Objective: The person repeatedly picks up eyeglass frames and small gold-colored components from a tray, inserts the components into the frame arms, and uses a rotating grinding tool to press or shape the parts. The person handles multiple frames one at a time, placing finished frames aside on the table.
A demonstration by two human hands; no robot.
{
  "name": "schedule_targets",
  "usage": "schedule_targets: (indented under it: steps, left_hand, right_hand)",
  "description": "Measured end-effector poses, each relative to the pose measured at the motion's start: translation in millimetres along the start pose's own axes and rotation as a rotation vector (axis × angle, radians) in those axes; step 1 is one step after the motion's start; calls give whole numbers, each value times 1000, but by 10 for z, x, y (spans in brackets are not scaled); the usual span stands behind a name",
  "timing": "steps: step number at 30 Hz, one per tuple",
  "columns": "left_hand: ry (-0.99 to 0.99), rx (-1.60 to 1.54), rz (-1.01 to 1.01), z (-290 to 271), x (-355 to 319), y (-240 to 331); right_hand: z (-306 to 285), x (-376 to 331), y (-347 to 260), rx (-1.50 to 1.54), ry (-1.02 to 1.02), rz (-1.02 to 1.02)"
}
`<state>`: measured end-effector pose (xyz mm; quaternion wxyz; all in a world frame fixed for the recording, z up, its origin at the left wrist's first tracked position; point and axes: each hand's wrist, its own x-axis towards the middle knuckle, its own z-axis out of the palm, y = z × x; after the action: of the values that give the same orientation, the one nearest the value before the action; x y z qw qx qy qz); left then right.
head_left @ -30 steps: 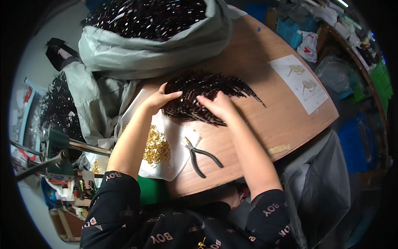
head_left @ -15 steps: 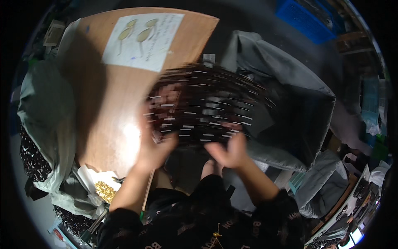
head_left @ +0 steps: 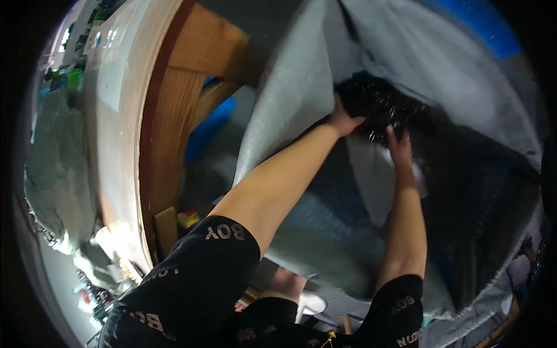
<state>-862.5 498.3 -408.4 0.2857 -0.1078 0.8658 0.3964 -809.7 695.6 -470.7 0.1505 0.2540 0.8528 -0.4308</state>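
Observation:
A bundle of dark, glossy thin pieces [head_left: 377,107] is down inside a large grey fabric sack [head_left: 290,110]; what kind of pieces they are is too dark and blurred to tell. At the bundle's left side is my left hand [head_left: 344,120], thumb pointing inward and the other fingers mostly hidden. My right hand [head_left: 399,146] grips its near right side with bent fingers. Both forearms reach over the sack's near rim, and the bundle lies between the two hands.
A wooden table [head_left: 125,174] with a paper sheet [head_left: 119,64] on it stands to the left. Beyond its far left edge hangs a grey-green cloth bag [head_left: 58,168]. A blue crate [head_left: 481,26] sits at the far right. My shoe [head_left: 312,304] shows below the sack.
Both hands have moved right and away from me, carrying the dark bundle from the table's edge into the grey sack. The view has swung right, toward the sack.

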Motion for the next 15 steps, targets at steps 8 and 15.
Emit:
schedule_targets:
  steps: [8,15]
  left_hand:
    - [-347,-518,864,-396,-2440,795]
    - [-357,-256,610,-2136,-5160,-711]
  right_hand:
    - [-48,-103,-158,-340,-148,-85]
    - [-811,-3122,-2820,718,-234,-837]
